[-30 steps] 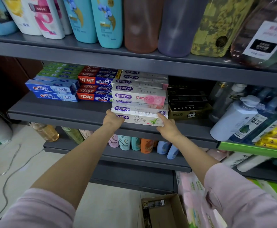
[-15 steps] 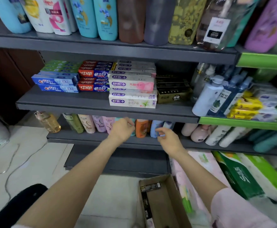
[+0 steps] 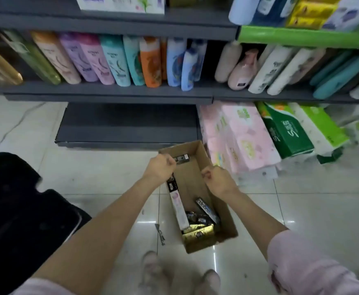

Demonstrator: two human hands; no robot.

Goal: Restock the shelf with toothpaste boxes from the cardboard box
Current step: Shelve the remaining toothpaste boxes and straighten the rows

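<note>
Left hand (image 3: 160,168) is hanging over the left rim of the cardboard box (image 3: 227,222), fingers curled into a loose fist, and honestly it doesn't look like it's got anything in it. Right hand (image 3: 218,179) is pretty much the same deal over the right wall: curled in, thumb tucked near the fingertips, nothing gripped as far as I can see. The two are apart, with the open box between and below them.

So the box sits on the floor tiles (image 3: 302,209), long and narrow, running away toward the shelving. Inside it, a long pale pink toothpaste box (image 3: 178,204) lies along the left wall, its dark end right under the left hand. One black toothpaste box (image 3: 181,159) lies crosswise at the far end. At the near end there's a jumble: a dark box (image 3: 207,207) tilted, more black ones under it, and gold boxes (image 3: 197,233) at the bottom.

Past that, the grey shelf (image 3: 110,90) holds a leaning row of shampoo bottles (image 3: 114,60) in all colours. Up top, the edge of a white toothpaste box (image 3: 121,4) already stocked peeks in. Pink tissue packs (image 3: 240,135) and green paper packs (image 3: 289,133) sit on the floor right of the box. Pink sleeve (image 3: 306,267) bottom right, something black (image 3: 21,209) at left.
</note>
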